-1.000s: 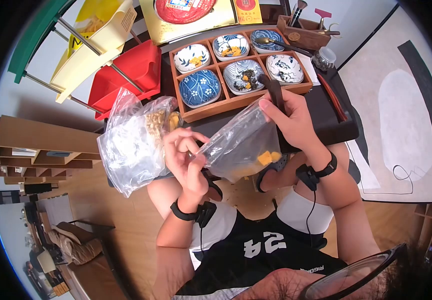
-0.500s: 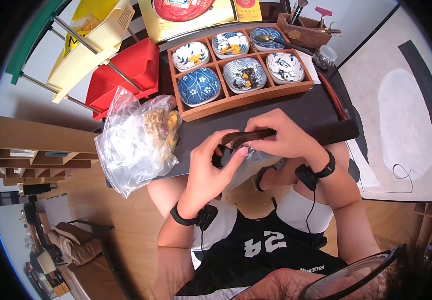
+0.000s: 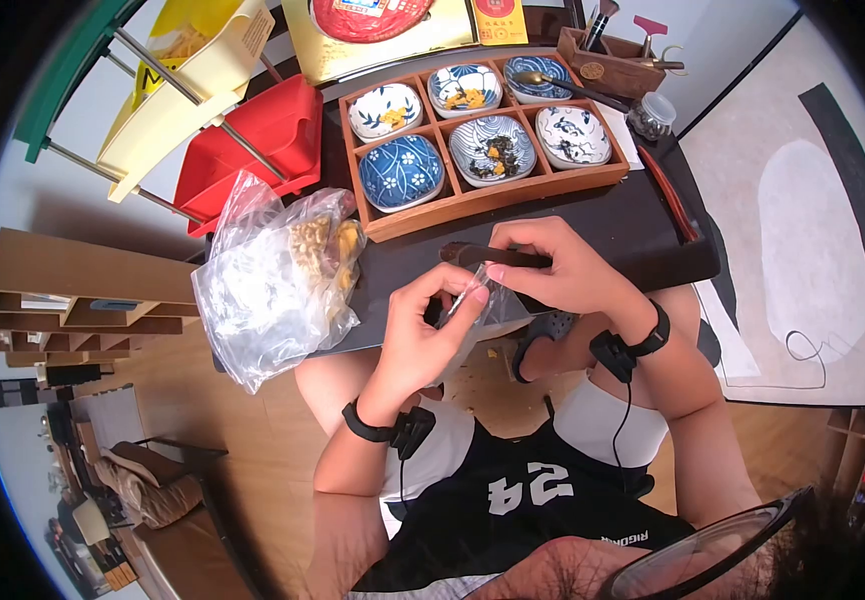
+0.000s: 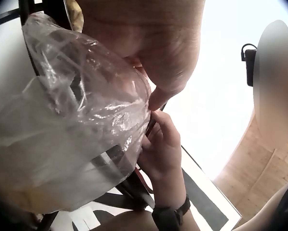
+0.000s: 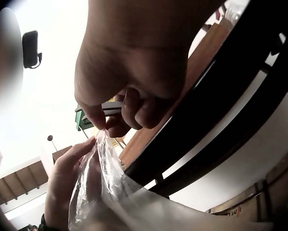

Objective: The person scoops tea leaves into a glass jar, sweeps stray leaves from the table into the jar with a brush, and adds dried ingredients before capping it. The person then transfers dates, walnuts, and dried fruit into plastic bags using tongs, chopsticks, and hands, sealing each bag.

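A small clear plastic bag (image 3: 475, 312) hangs just off the near edge of the dark table (image 3: 643, 225), with yellow pieces low inside it. My left hand (image 3: 456, 300) pinches the bag's top edge from the left. My right hand (image 3: 506, 271) pinches the same edge from the right and also holds dark tongs (image 3: 466, 254), which point left over the table edge. In the left wrist view the crinkled bag (image 4: 71, 125) fills the left side, and the right hand (image 4: 160, 149) is at its rim. In the right wrist view, fingertips (image 5: 107, 126) nip the bag (image 5: 110, 192).
A wooden tray (image 3: 483, 195) with several patterned bowls stands behind the hands. A large clear bag (image 3: 273, 280) of packets lies at the table's left end. Red (image 3: 253, 140) and yellow (image 3: 173, 90) bins stand at far left, a tool box (image 3: 623, 50) and jar (image 3: 650, 115) at far right.
A second ago the bag was held up open with the tongs raised. Both hands have since lowered to the table edge and brought the bag's mouth together between them.
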Tool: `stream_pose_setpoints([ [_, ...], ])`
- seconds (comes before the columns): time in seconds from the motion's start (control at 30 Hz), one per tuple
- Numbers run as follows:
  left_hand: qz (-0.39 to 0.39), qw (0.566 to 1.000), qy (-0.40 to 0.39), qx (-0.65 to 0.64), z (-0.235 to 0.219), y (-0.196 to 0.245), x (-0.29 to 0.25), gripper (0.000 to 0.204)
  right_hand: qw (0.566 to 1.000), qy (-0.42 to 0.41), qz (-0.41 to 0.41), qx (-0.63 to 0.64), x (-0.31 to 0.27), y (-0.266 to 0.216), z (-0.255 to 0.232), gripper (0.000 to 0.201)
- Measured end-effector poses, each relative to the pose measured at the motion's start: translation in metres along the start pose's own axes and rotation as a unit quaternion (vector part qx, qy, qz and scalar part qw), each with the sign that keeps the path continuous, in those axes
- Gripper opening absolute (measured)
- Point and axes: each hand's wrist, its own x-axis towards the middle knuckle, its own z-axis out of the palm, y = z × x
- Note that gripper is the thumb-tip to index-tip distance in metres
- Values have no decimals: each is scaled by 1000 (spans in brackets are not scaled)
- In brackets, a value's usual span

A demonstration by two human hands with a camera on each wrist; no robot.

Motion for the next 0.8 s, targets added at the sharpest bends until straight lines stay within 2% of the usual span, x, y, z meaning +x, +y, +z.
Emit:
stream_pose_setpoints([
  [0.6, 6, 1000, -4, 18, -1, -5, -1, 8, 1000, -10, -1, 24, -2, 0, 0, 20],
  [0.8, 1, 1000, -4, 26, -3, -3, -2, 9, 999, -37, -3, -18, -2, -7, -1, 20],
])
